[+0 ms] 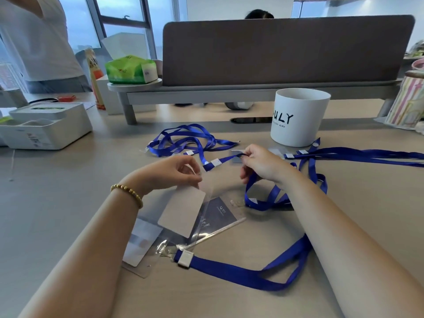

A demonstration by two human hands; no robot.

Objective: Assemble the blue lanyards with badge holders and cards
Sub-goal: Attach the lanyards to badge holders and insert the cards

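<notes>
The left hand (pixel 171 172) pinches the top edge of a clear badge holder (pixel 183 214) with a white card inside; the right hand (pixel 263 165) curls around a blue lanyard (pixel 220 160), pinching its strap; beyond the fingers stand a white cup (pixel 298 118) and tangled lanyards (pixel 183 141).

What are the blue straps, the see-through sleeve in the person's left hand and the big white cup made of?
The blue flat lanyard straps look like woven fabric ribbon: matte, limp, folding freely. The clear badge sleeve, pinched by the left hand, seems soft glossy plastic, since the desk shows through it. The white round cup looks like matte ceramic or plastic; I cannot tell which.
</notes>
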